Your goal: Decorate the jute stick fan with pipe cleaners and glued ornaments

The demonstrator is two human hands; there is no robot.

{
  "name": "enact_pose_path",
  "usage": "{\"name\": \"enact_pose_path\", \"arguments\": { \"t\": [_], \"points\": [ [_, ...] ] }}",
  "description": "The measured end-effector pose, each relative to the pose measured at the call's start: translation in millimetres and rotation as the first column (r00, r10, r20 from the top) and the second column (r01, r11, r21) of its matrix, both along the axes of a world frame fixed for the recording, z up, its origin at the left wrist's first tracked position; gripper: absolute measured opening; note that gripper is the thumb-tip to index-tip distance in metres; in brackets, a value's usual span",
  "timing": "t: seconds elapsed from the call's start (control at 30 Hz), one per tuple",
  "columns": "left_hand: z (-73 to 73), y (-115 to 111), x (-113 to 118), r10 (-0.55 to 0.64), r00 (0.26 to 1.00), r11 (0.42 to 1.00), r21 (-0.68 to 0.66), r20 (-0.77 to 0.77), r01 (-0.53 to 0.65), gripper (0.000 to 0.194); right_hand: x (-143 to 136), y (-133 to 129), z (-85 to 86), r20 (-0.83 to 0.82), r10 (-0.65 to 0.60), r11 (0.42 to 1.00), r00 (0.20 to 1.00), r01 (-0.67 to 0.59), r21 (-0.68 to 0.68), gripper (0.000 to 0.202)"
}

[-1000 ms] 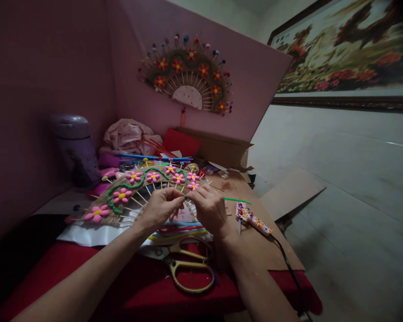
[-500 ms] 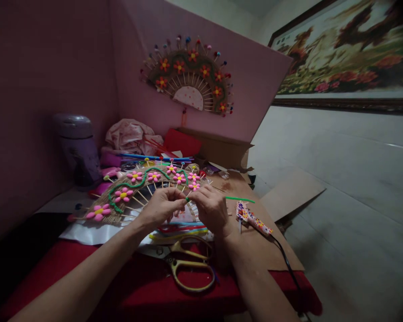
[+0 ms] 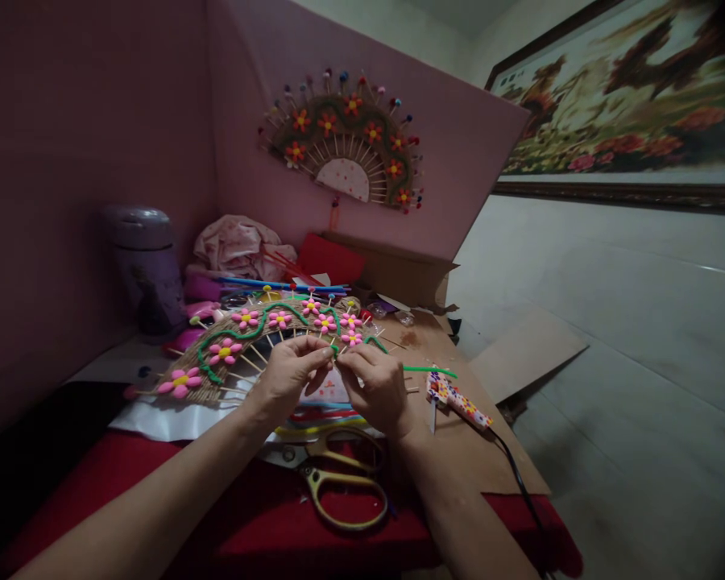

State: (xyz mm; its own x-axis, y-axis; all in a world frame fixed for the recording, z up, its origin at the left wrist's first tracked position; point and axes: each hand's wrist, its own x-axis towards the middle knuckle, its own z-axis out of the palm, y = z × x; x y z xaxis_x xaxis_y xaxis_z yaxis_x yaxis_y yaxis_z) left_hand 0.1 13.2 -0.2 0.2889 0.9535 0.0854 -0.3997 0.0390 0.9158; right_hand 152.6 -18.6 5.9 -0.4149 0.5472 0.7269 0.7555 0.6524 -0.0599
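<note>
A green pipe cleaner [image 3: 430,371] runs from between my fingers out to the right, with a small bend of it showing at the fingertips. My left hand [image 3: 294,372] pinches its end between thumb and forefinger. Close beside it, my right hand [image 3: 374,383] is closed on the same pipe cleaner. Behind and below both hands lies a twine-wrapped fan [image 3: 184,361] on thin sticks, decorated with pink flowers with yellow centres and a wavy green strip. Its lower right part is hidden by my hands.
Gold-handled scissors [image 3: 344,491] lie in front of my hands on the red cloth [image 3: 217,499]. A flower-patterned glue gun [image 3: 459,403] with a black cord rests on cardboard at right. A purple flask [image 3: 148,274] stands at left. A finished-looking fan [image 3: 354,121] hangs on the pink panel.
My fingertips have parted slightly and a bend of the green pipe cleaner now shows between and above them. Its right end has dipped slightly. The view has shifted a little.
</note>
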Motion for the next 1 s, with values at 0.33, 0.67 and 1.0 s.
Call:
{"name": "enact_pose_path", "arguments": {
  "t": [0.33,0.67,1.0],
  "points": [
    [11.1,0,-10,0.043,0.858,0.906,0.383,-0.512,0.183,0.007,6,3,1.3,-0.034,0.08,0.996,0.996,-0.082,-0.041,0.012],
    [10.1,-7,-5,-0.252,0.968,0.967,-0.026,-0.001,0.252,0.026,0,-2,2.4,-0.447,0.119,0.962,0.887,-0.215,-0.17,0.012],
    [5.9,-10,2,-0.037,0.997,0.973,0.227,-0.067,0.051,0.023,3,-3,6.2,-0.225,0.071,0.985,0.972,-0.104,-0.137,0.011]
  ]
}}
